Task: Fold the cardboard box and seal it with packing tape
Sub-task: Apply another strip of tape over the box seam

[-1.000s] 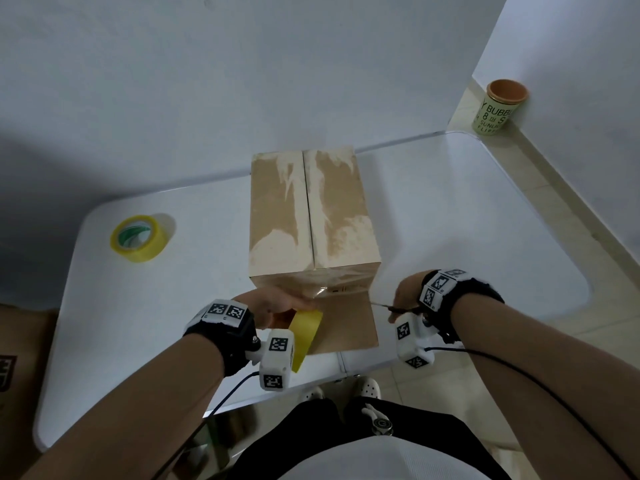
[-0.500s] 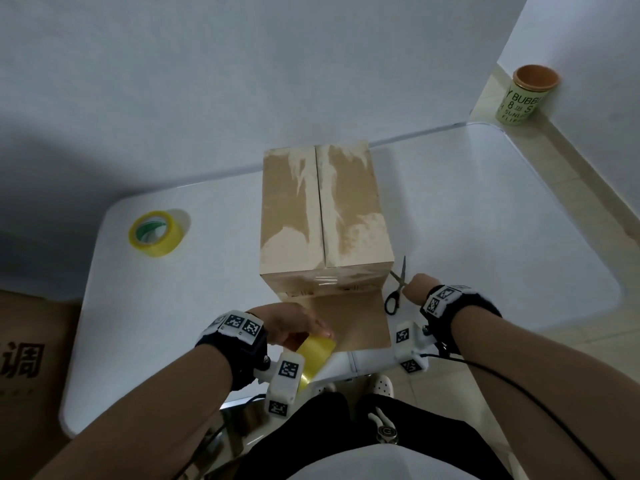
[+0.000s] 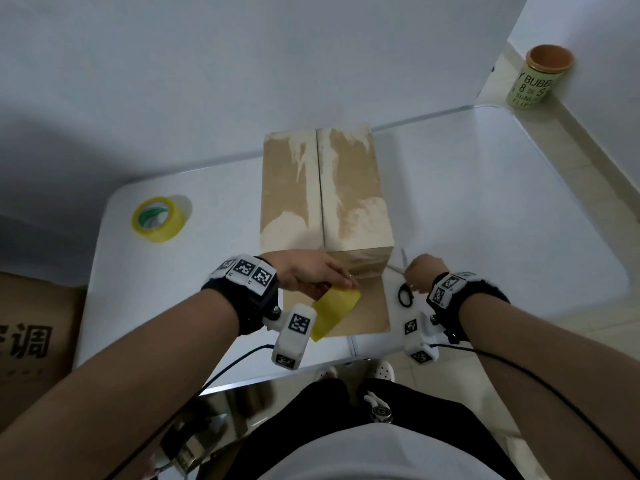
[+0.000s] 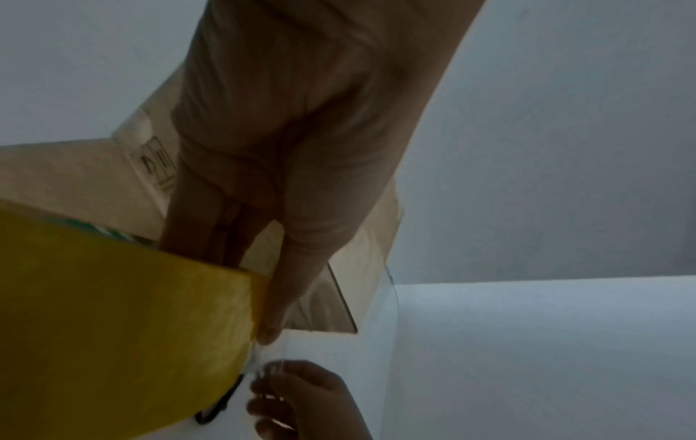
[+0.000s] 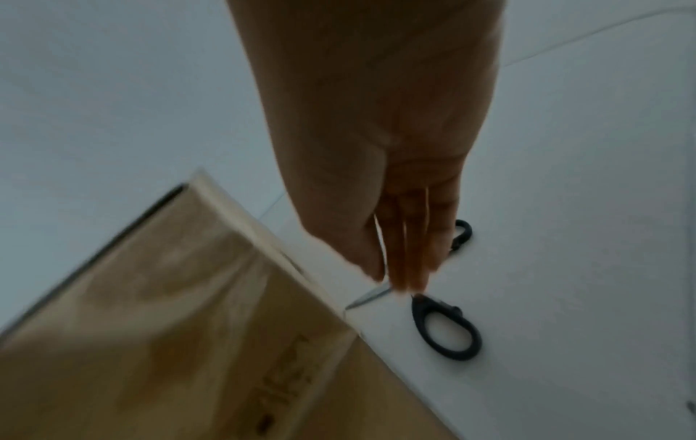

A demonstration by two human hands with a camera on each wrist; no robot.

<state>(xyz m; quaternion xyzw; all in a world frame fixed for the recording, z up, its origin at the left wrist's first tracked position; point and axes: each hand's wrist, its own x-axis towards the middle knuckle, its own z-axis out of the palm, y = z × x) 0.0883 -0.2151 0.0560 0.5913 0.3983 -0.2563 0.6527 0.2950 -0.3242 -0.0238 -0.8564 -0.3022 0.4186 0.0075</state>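
Note:
A cardboard box [image 3: 325, 192] stands mid-table with its top flaps closed along a centre seam. One flap [image 3: 360, 306] lies flat toward me, and shiny clear tape covers the near face. My left hand [image 3: 311, 271] grips a yellow tape roll [image 3: 334, 311] in front of that face. In the left wrist view its fingers reach into the tape roll [image 4: 113, 312]. My right hand [image 3: 424, 271] is just right of the box. Thumb and fingers pinch black-handled scissors [image 5: 444, 327] near the pivot, and the scissors [image 3: 405, 292] rest on the white table [image 3: 502, 220].
A second yellow tape roll [image 3: 157, 218] lies at the table's left side. A printed cardboard carton [image 3: 34, 337] stands off the table's left edge. A green cup [image 3: 540, 77] sits on the floor by the far right wall. The near table edge is just behind my wrists.
My right hand moved the scissors from the box's near face down onto the table at the box's right. My left hand drew the roll slightly back toward me.

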